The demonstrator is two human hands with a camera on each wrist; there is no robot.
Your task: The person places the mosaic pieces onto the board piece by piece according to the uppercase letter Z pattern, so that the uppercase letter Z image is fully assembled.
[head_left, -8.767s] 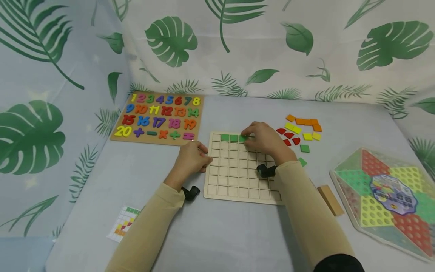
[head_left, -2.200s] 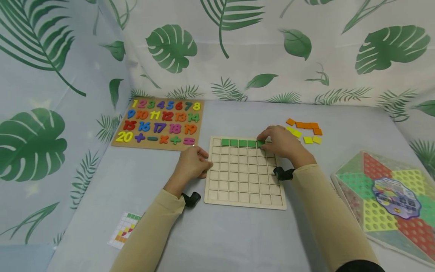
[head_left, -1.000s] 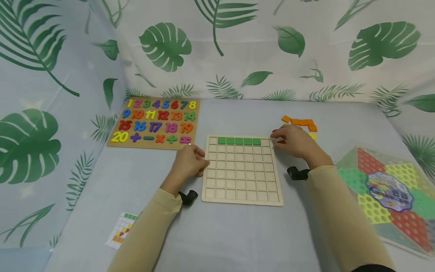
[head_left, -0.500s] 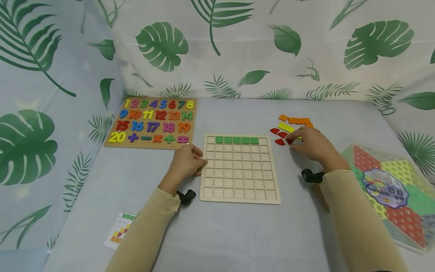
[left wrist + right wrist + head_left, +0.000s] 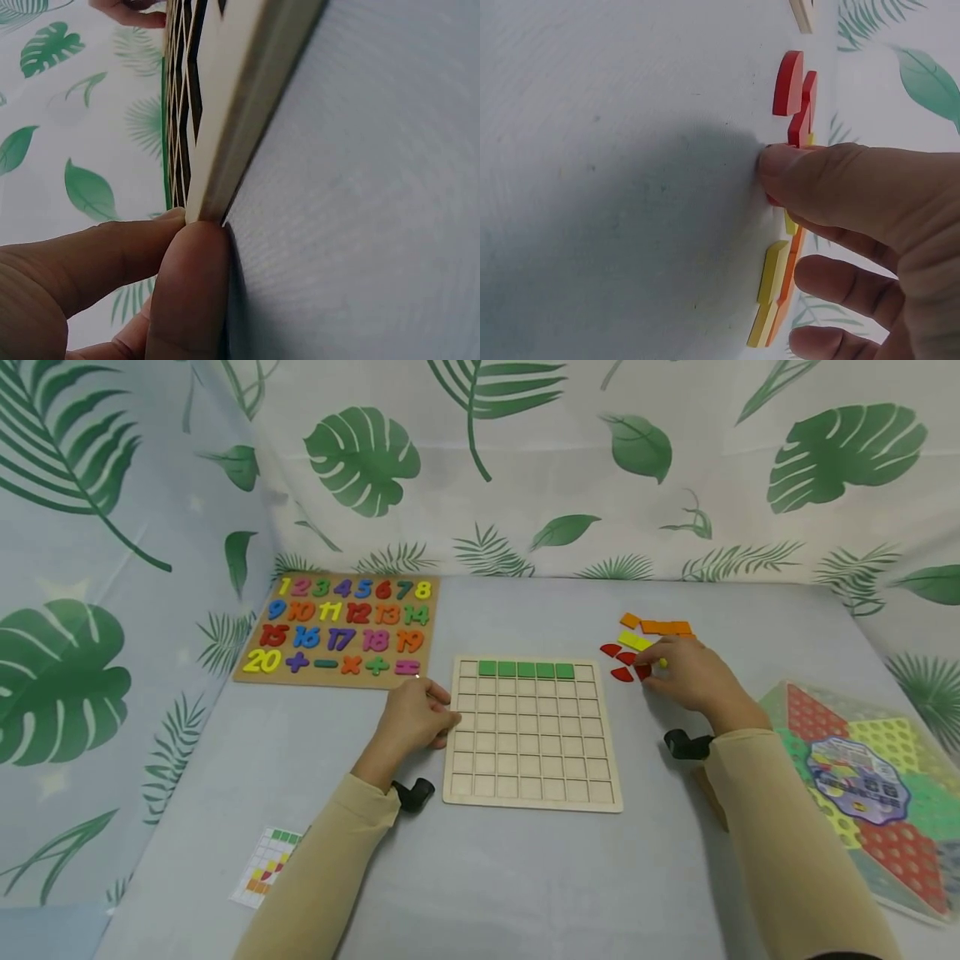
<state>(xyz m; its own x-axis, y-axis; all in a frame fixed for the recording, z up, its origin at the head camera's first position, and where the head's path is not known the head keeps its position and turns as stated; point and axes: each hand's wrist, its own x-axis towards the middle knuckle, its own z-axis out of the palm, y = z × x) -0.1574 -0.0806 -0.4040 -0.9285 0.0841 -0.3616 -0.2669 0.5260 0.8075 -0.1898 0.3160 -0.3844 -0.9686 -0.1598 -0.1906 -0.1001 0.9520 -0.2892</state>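
My left hand (image 5: 411, 714) pinches the left edge of a pale wooden grid board (image 5: 532, 739), thumb against the side and index finger on top in the left wrist view. Several green square tiles (image 5: 526, 670) fill cells along the board's far row, with the corner cells at both ends bare. To the right of the board, my right hand (image 5: 693, 677) pinches a red quarter-circle tile (image 5: 772, 201) at the table surface, mostly hidden by the thumb. Other red quarter-circle tiles (image 5: 621, 675) lie just left of its fingertips.
Yellow tiles (image 5: 634, 640) and orange tiles (image 5: 665, 627) lie behind the red ones. A number board (image 5: 337, 627) sits at back left, a pattern card (image 5: 262, 868) at front left partly under the left sleeve. A star-patterned board (image 5: 862, 793) and a brown block (image 5: 708, 797) are at right.
The green row grew rightward, and the loose green tiles right of the board are gone. My right hand moved from the board's far row rightward to the red tiles. The left hand stayed.
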